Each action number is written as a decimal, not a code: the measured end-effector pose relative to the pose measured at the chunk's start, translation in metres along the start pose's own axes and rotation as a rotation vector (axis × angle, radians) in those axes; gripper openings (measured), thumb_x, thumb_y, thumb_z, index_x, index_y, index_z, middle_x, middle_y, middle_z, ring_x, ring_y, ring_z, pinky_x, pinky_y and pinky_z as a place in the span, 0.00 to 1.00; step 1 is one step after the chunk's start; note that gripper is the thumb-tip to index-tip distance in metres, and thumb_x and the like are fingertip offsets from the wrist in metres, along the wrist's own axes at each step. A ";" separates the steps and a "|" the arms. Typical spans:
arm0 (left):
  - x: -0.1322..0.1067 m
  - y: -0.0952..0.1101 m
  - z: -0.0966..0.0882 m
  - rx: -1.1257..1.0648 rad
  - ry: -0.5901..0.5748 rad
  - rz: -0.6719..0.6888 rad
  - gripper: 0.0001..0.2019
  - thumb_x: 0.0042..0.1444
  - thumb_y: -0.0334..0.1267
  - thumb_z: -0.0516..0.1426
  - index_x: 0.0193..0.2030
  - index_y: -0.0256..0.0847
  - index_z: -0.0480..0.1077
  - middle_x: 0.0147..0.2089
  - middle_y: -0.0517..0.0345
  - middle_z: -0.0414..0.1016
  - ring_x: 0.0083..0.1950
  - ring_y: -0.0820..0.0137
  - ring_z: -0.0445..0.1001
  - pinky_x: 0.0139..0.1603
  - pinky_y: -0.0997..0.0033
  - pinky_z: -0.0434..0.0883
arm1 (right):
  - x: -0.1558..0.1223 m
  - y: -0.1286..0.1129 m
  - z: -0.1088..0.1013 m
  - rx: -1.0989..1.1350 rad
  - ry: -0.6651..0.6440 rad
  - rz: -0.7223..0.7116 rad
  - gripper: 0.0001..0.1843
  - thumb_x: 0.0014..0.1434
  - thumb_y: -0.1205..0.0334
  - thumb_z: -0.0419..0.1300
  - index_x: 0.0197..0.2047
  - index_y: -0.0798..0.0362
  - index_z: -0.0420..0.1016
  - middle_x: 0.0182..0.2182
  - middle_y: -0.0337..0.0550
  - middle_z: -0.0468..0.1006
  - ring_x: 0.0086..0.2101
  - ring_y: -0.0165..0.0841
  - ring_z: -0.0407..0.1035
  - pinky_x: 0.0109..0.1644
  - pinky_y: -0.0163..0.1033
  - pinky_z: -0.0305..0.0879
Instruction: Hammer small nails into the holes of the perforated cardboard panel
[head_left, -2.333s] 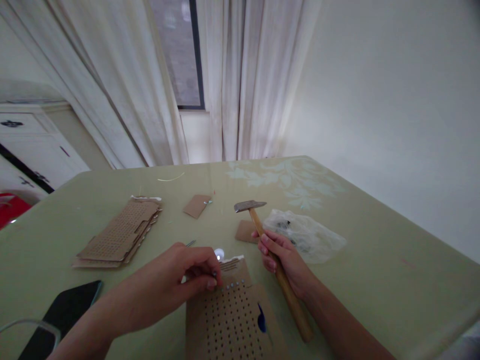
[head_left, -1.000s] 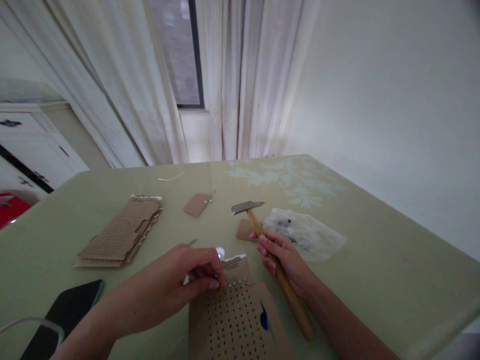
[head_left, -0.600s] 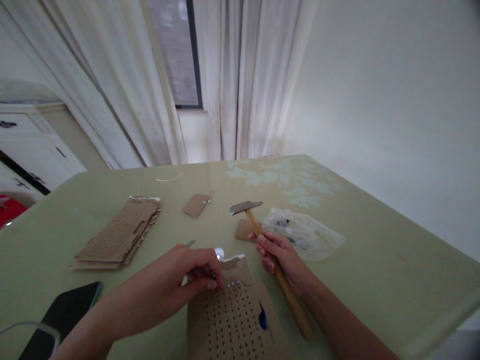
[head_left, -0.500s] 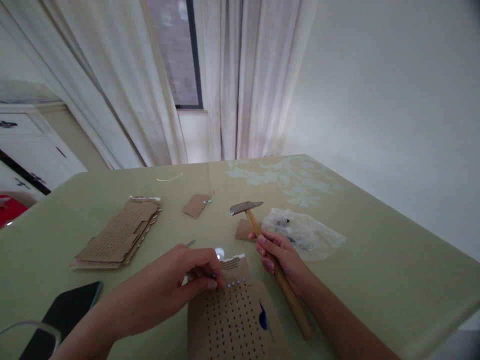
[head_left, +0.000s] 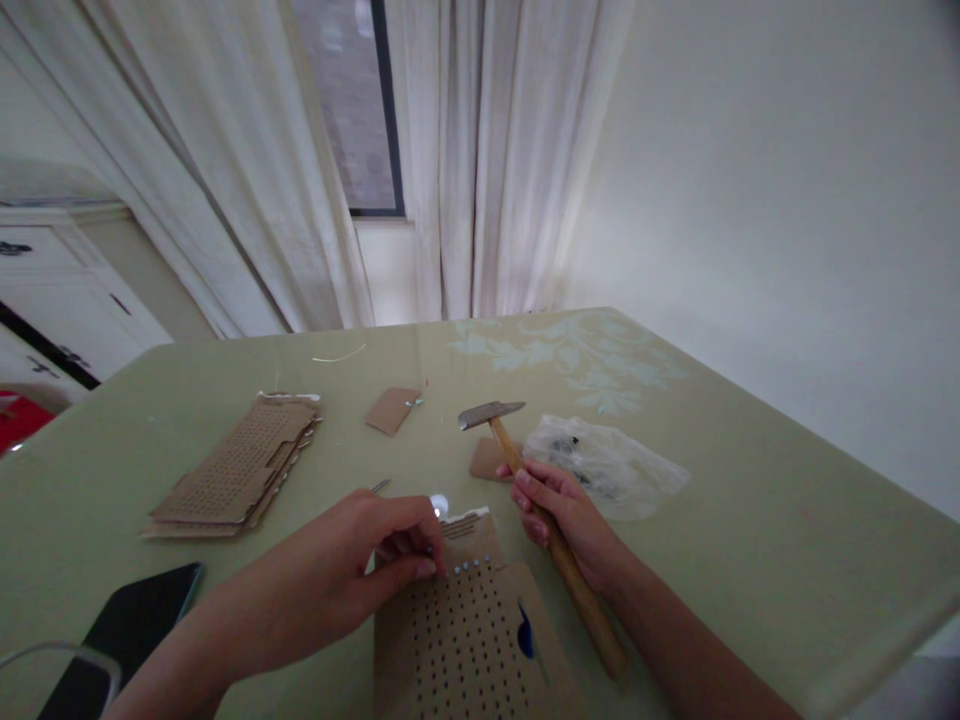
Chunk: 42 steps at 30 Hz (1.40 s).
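Note:
My right hand (head_left: 559,510) is wrapped round the wooden handle of a hammer (head_left: 577,585). The steel head points away from me, raised above the table. Over the top left of a brown cardboard piece (head_left: 469,640) with rows of small holes, my left hand (head_left: 397,545) pinches thumb and fingers together. A small dark bit shows between the fingertips, too little to name. Right beside them, several silvery round studs (head_left: 466,567) sit in the top row of holes. A blue shape shows in a slot on the cardboard's right side.
Left lies a stack of similar perforated cardboard (head_left: 240,465), with a black phone (head_left: 135,630) and a cable nearer me. A clear plastic bag (head_left: 604,465) with dark bits lies right of the hammer. Small cardboard pieces (head_left: 392,410) and a thin pointed metal piece (head_left: 381,486) lie farther back.

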<state>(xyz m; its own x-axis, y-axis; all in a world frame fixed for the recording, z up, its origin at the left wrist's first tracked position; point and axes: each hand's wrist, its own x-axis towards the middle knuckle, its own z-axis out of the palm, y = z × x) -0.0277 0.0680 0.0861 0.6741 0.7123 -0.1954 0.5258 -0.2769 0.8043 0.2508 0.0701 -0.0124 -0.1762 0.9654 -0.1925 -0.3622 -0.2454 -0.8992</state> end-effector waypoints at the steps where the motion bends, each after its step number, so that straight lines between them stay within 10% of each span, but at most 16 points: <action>1: 0.000 0.001 0.000 0.003 0.000 -0.004 0.07 0.69 0.37 0.60 0.43 0.48 0.81 0.41 0.63 0.86 0.44 0.68 0.82 0.47 0.73 0.74 | 0.000 0.000 0.000 0.001 -0.001 0.000 0.22 0.58 0.45 0.78 0.44 0.55 0.84 0.25 0.31 0.69 0.17 0.18 0.56 0.19 0.28 0.47; 42: 0.002 -0.001 0.000 0.017 0.009 0.003 0.07 0.68 0.35 0.60 0.43 0.46 0.81 0.41 0.62 0.86 0.43 0.68 0.82 0.46 0.72 0.73 | -0.001 -0.006 -0.001 -0.078 -0.004 -0.051 0.22 0.59 0.44 0.77 0.45 0.55 0.84 0.25 0.32 0.69 0.17 0.20 0.57 0.19 0.29 0.48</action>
<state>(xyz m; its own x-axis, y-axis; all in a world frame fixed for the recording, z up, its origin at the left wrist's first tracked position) -0.0263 0.0695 0.0847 0.6709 0.7174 -0.1875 0.5326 -0.2903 0.7950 0.2545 0.0709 -0.0073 -0.1632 0.9759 -0.1446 -0.2988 -0.1886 -0.9355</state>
